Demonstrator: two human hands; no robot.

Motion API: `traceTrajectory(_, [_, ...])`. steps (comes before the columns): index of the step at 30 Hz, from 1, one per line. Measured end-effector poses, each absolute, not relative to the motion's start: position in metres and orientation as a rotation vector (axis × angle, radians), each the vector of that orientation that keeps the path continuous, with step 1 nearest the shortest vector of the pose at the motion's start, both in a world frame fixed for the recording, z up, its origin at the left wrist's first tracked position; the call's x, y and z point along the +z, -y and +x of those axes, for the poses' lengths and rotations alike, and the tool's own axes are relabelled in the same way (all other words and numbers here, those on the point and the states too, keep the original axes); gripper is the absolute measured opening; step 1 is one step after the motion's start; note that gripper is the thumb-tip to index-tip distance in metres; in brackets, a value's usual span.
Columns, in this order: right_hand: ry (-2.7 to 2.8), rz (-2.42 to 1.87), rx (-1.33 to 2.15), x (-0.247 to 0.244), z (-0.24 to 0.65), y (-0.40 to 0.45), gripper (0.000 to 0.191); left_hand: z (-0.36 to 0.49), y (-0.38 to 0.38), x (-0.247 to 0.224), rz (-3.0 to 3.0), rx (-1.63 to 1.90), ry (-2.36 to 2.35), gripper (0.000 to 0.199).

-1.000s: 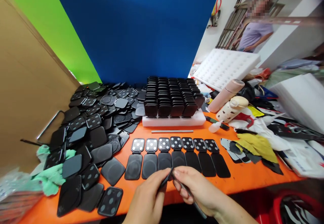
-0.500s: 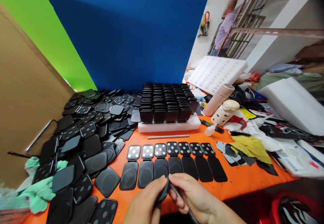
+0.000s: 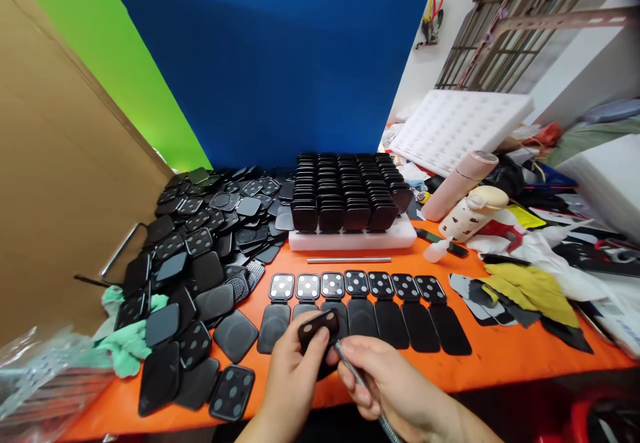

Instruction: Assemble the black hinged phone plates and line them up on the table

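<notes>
My left hand (image 3: 297,373) grips a black hinged plate (image 3: 315,326) with round grey dots, its thumb lying across the dotted face. In my right hand (image 3: 383,379) is a thin ribbed grey metal rod (image 3: 356,371), its tip touching or very close to the plate's edge; which of the two I cannot tell. Just beyond both hands lies a row of several opened black hinged plates (image 3: 394,323), dotted halves to the back and smooth halves to the front. My left hand hides part of that row. Behind the row lies a straight silver rod (image 3: 349,260).
Loose black plates (image 3: 207,269) heap up on the left. Stacked black plates (image 3: 345,196) stand in a white foam block (image 3: 353,240) at the back. To the right are a pink bottle (image 3: 457,186), a cream bottle (image 3: 475,215), a small dropper bottle (image 3: 437,250) and a yellow glove (image 3: 540,296).
The plate in my left hand has turned from edge-on to show its dotted face. My right hand keeps the ribbed rod beside it. The whole view has shifted, and the person at the back is out of sight.
</notes>
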State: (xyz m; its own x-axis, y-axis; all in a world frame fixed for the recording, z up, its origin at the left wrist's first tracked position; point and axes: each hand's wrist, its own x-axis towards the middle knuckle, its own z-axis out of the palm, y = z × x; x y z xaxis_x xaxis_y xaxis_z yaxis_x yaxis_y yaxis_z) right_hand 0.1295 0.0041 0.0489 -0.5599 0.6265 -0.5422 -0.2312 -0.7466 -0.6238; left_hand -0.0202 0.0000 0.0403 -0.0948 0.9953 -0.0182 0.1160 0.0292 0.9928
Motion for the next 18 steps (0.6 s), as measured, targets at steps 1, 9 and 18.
traceTrajectory(1, [0.671,-1.075,2.296,0.049,0.130,-0.004,0.029,-0.020,0.003,0.040,1.304,1.193,-1.332,0.019])
traceTrajectory(9, [0.833,-1.108,2.242,0.047,0.140,-0.007,0.041,-0.024,0.013,0.033,1.871,1.124,-1.094,0.043])
traceTrajectory(18, [0.227,-1.007,2.420,0.046,0.144,-0.008,0.023,-0.024,0.017,0.020,1.920,1.216,-0.991,0.062])
